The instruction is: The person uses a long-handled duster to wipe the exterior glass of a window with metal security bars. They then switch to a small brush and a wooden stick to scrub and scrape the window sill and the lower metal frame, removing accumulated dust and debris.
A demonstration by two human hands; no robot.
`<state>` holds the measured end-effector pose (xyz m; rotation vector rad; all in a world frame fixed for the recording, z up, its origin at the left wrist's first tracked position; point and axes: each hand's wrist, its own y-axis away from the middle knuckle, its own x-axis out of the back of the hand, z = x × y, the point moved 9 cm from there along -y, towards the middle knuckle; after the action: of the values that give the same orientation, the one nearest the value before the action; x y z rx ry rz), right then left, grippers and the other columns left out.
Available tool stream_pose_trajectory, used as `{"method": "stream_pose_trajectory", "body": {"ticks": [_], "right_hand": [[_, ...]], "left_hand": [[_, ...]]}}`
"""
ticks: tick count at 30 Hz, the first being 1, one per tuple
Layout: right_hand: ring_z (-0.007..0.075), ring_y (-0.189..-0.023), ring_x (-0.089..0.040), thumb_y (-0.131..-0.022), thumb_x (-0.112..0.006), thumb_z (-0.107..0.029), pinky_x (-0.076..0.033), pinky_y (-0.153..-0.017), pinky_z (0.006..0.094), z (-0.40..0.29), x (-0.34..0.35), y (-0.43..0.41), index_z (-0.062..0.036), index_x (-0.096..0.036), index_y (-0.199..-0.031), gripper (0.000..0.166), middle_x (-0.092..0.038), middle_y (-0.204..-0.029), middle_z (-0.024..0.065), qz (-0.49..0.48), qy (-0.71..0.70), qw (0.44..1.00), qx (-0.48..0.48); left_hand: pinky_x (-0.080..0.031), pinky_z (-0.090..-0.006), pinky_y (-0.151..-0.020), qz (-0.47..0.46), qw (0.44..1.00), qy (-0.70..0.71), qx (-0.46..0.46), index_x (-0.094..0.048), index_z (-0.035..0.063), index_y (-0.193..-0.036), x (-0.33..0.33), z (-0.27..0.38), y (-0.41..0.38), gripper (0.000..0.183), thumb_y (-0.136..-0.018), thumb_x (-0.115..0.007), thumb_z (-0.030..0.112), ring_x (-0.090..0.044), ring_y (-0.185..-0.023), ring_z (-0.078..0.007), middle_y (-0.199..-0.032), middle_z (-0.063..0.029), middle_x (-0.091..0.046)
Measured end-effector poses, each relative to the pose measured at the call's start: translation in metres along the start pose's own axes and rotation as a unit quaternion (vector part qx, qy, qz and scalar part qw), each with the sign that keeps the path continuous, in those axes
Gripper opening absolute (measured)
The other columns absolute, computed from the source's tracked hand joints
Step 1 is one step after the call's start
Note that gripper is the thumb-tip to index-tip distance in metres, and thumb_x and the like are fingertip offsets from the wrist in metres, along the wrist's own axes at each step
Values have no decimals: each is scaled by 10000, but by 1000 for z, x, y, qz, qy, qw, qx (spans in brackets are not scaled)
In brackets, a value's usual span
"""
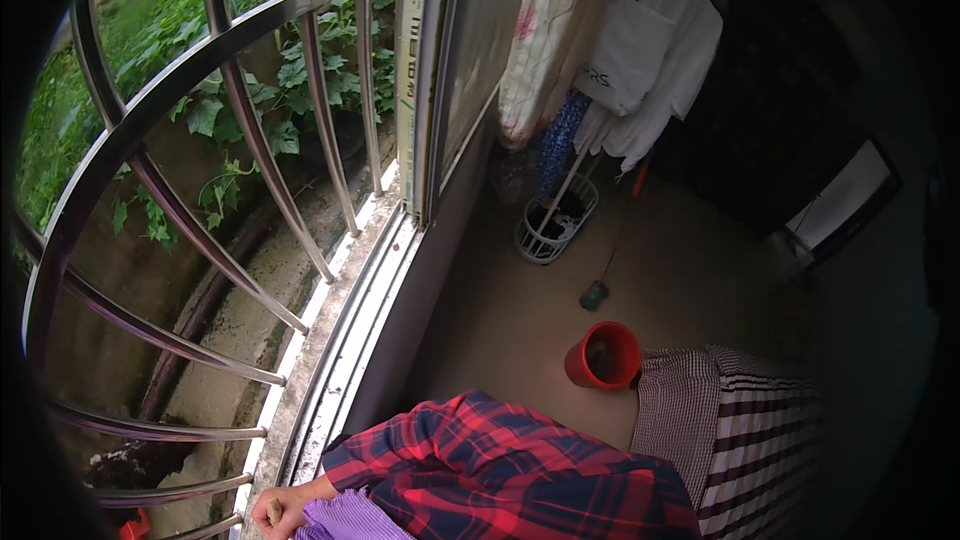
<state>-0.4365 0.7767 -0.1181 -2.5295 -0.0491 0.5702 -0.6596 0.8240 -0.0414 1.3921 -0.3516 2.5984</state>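
Observation:
At the lower left my right hand [285, 513] is closed around a small tan-brown thing [274, 511], perhaps the end of a stick. Only its blunt tip shows, so its kind is unclear. The fist is over the window sill [337, 382], close to the foot of the steel bars. A red and navy plaid sleeve [450, 450] covers the arm. Purple-and-white striped cloth [352, 516] lies against the wrist, cut off by the lower picture edge. My left hand is out of view.
Curved steel window bars [202, 52] fill the left, with green vines [292, 82] outside. A red bucket [581, 364] stands on the floor beside checked bedding [675, 405]. Farther back are a white plastic basket [529, 244], a small green object [592, 296] and hanging white bags [622, 52].

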Motion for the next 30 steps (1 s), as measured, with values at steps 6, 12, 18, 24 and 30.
{"method": "stream_pose_trajectory", "body": {"ticks": [6, 12, 18, 24, 30], "right_hand": [[73, -584, -559, -715, -737, -146, -434, -506, 248, -8, 9, 24, -4, -602, -688, 198, -611, -621, 19, 36, 58, 998, -10], [72, -599, -562, -711, -737, -149, -438, -522, 245, -10, -10, 24, -4, -608, -699, 195, -612, -627, 24, -6, 90, 994, -58], [164, -936, -599, -818, -700, -140, -466, -838, 300, -63, -39, 27, -27, -643, -886, 144, -651, -977, 80, -68, 46, 978, -189], [141, -987, -573, -867, -650, -117, -455, -868, 282, -105, -96, -11, -37, -557, -856, 123, -627, -1046, 109, -117, 35, 955, -270], [134, -895, -607, -827, -633, -90, -480, -797, 280, -24, -144, -56, -31, -541, -832, 109, -660, -936, 88, -253, 77, 935, -237]], "left_hand": [[-429, -362, -593, -6, 998, 53, -34, -456, 8, -1056, -19, 24, -6, 240, -904, -539, 173, -502, -635, -215, -779, -111, -573], [-394, -335, -562, 46, 994, 101, -11, -503, -14, -921, 11, -1, 12, 167, -916, -506, 153, -459, -617, -177, -704, -89, -530], [-371, -313, -542, 160, 984, -36, 75, -549, -28, -795, 94, -47, 92, 218, -923, -488, 137, -441, -596, -153, -643, -80, -514], [-410, -377, -558, 212, 975, 60, -20, -563, -32, -781, 130, 8, 118, 81, -854, -543, -3, -542, -629, -318, -697, -161, -548], [-419, -358, -558, 294, 954, 35, 55, -571, -22, -776, 119, -14, 138, 101, -861, -541, 23, -545, -621, -271, -683, -132, -560]]}}
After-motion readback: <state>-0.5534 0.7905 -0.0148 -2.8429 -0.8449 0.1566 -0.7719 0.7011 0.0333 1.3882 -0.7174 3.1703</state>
